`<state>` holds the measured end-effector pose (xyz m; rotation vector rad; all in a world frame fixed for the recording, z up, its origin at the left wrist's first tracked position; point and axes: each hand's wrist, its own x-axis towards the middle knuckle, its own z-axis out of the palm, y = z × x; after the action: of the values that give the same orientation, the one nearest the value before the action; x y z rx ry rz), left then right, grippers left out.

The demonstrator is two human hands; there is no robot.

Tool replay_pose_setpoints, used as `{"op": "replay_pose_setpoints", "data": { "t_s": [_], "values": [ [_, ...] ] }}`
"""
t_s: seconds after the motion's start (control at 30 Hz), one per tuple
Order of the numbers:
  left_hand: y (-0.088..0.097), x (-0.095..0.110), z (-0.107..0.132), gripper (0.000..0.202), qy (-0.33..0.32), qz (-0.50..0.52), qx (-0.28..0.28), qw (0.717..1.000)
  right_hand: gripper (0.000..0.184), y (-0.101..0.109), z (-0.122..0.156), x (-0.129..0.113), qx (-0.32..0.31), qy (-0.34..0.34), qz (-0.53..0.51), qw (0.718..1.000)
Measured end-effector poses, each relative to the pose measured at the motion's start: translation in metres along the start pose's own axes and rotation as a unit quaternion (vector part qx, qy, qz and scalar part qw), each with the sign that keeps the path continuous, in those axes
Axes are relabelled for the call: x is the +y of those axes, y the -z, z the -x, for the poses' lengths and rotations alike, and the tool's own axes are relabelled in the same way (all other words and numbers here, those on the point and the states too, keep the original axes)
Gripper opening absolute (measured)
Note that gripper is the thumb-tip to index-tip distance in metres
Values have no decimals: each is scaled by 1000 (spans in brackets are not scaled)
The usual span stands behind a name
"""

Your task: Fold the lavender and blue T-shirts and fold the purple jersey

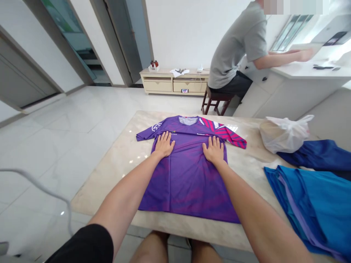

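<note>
A purple T-shirt (189, 182) with a pink-striped sleeve on the right lies spread face up on the marble-patterned table (109, 175). Its neck points away from me and its hem lies along the near edge. My left hand (164, 144) rests flat on the left side of the chest, fingers spread. On the right side of the chest my right hand (214, 149) lies flat too, fingers apart. Both palms touch the cloth, and neither hand grips it. Slight creases run across the fabric between and below the hands.
Folded blue clothes (323, 201), a dark blue garment (320, 155) and a white plastic bag (285, 133) lie at the table's right. Beyond, a person in a grey shirt (233, 47) sits on a stool (218, 98) beside a white counter (301, 71). A low cabinet (157, 86) lines the wall.
</note>
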<state>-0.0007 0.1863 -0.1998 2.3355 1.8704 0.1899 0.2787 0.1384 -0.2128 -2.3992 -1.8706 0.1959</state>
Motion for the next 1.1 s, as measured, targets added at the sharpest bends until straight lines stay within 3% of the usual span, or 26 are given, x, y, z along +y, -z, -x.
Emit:
{"op": "replay_pose_setpoints", "data": {
  "t_s": [0.1,0.23,0.33,0.4,0.5,0.57,0.67,0.73,0.8,0.87,0.97,1.1],
  "values": [
    [5,10,41,70,-12,8,40,999,76,10,36,-8,4,32,-1,999],
    [-1,-6,160,64,-89,34,100,990,71,-4,156,15,77,128,-11,989],
    [4,-35,239,57,-88,33,64,994,68,-16,240,57,63,132,-28,989],
    [25,-44,272,52,-58,43,24,997,68,-6,272,83,17,114,-52,992],
    [75,-33,307,42,-17,144,-12,989,65,40,296,98,-78,97,-141,982],
    [107,-12,336,46,0,272,-19,962,64,74,317,89,-95,88,-254,959],
    [131,24,405,59,25,393,27,919,68,103,380,54,-26,87,-410,907],
    [130,41,461,57,32,354,118,927,71,104,439,25,87,68,-397,911],
    [120,53,514,63,8,257,198,946,80,96,499,0,206,63,-308,927],
    [108,57,555,72,-26,156,238,958,88,87,547,-17,267,66,-210,938],
    [93,55,585,79,-62,60,249,965,91,79,588,-23,285,71,-113,949],
    [87,38,579,80,-61,47,234,969,91,82,594,-15,263,89,-86,957]
  ]
}}
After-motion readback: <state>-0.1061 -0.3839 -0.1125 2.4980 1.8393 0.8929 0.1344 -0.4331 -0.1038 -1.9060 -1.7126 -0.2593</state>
